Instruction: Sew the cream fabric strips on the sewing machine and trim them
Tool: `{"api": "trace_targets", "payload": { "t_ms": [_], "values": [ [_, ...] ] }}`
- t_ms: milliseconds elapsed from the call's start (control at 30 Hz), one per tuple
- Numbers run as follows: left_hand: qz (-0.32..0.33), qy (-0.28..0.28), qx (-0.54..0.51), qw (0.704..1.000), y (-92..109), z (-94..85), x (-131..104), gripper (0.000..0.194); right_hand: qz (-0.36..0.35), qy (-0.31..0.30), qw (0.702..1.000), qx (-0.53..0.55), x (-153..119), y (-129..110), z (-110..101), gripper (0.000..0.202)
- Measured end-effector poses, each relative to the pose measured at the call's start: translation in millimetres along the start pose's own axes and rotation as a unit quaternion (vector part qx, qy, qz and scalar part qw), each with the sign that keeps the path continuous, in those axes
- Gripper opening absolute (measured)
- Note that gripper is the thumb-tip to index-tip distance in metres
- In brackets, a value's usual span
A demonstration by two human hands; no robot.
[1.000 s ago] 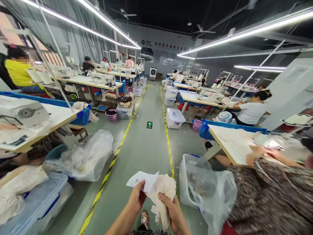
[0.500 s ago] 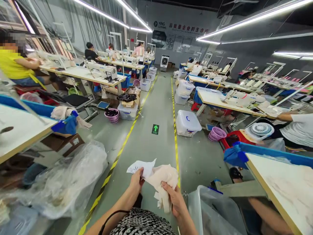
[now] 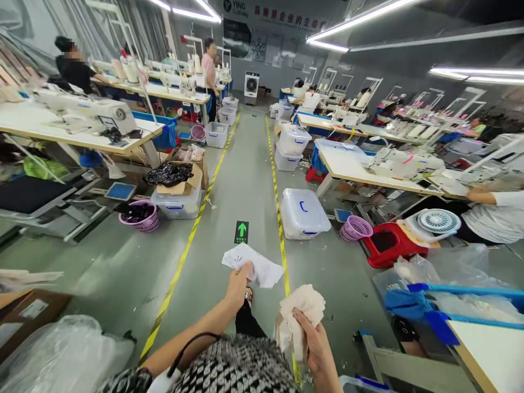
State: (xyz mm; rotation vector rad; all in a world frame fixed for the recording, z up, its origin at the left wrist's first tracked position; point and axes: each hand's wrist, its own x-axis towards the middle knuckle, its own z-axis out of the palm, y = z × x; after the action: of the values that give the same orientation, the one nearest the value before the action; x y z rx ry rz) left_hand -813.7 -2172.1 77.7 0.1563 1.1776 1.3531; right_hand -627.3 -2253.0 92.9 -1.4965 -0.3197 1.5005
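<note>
A white paper slip (image 3: 266, 271) with dark marks is pinched in my left hand (image 3: 239, 284), out in front of my body over the grey floor. Cream fabric (image 3: 305, 305), bunched up, hangs from my right hand (image 3: 311, 338), whose thumb presses on its front. The paper and the fabric are apart, with a gap of floor between them.
An aisle (image 3: 245, 180) runs ahead between yellow-black tape lines. On its right stand a lidded clear bin (image 3: 305, 213), a purple basket (image 3: 356, 228) and a red stool (image 3: 385, 245). Left are a bin (image 3: 178, 204) and a sewing table (image 3: 139, 136). A person in pink (image 3: 208, 68) stands farther off.
The view has moved forward along the aisle. My hands have drawn apart, and the paper, earlier against the fabric, is now separate from it. The person in pink now stands upright.
</note>
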Motion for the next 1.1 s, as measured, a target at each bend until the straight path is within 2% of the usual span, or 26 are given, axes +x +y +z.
{"api": "trace_targets", "payload": {
  "t_ms": [100,200,333,467,567,700,767,833,933,1000,1100],
  "values": [
    [0.017,-0.001,-0.009,1.0,25.5,47.1,59.4,0.022,-0.019,-0.013,0.999,-0.022,69.4,-45.5,24.9,0.06],
    [0.023,0.021,-0.015,0.999,48.5,85.3,110.0,0.026,-0.012,-0.041,0.997,-0.064,132.7,-95.0,56.8,0.06],
    [0.022,0.048,-0.016,0.998,68.3,123.8,176.3,0.026,-0.023,-0.09,0.991,-0.101,204.1,-153.6,108.6,0.061],
    [0.015,0.044,-0.01,0.999,92.3,159.9,259.2,0.029,-0.007,-0.109,0.99,-0.089,274.6,-195.4,167.6,0.057],
    [0.014,0.024,0.001,1.0,127.2,196.7,328.9,0.028,0.0,-0.104,0.991,-0.079,327.6,-224.2,212.6,0.054],
    [0.008,-0.013,0.02,1.0,185.0,260.3,409.0,0.026,-0.014,-0.079,0.995,-0.064,388.5,-267.0,262.9,0.051],
    [-0.005,-0.04,0.034,0.999,207.3,292.0,440.0,0.026,-0.014,-0.06,0.997,-0.047,414.8,-288.7,281.2,0.051],
    [-0.024,-0.067,0.049,0.996,221.2,320.6,467.2,0.027,-0.012,-0.035,0.999,-0.027,440.1,-309.1,295.4,0.054],
    [-0.063,-0.086,0.063,0.992,229.9,359.3,509.4,0.026,-0.003,-0.006,1.0,0.001,481.1,-337.4,311.4,0.058],
    [-0.086,-0.092,0.071,0.99,232.4,386.9,542.0,0.021,0.002,-0.009,1.0,0.011,513.0,-356.2,319.7,0.059],
    [-0.091,-0.105,0.082,0.987,237.3,437.4,596.6,0.017,-0.012,-0.014,1.0,0.007,569.1,-388.1,329.8,0.055]
  ]
}}
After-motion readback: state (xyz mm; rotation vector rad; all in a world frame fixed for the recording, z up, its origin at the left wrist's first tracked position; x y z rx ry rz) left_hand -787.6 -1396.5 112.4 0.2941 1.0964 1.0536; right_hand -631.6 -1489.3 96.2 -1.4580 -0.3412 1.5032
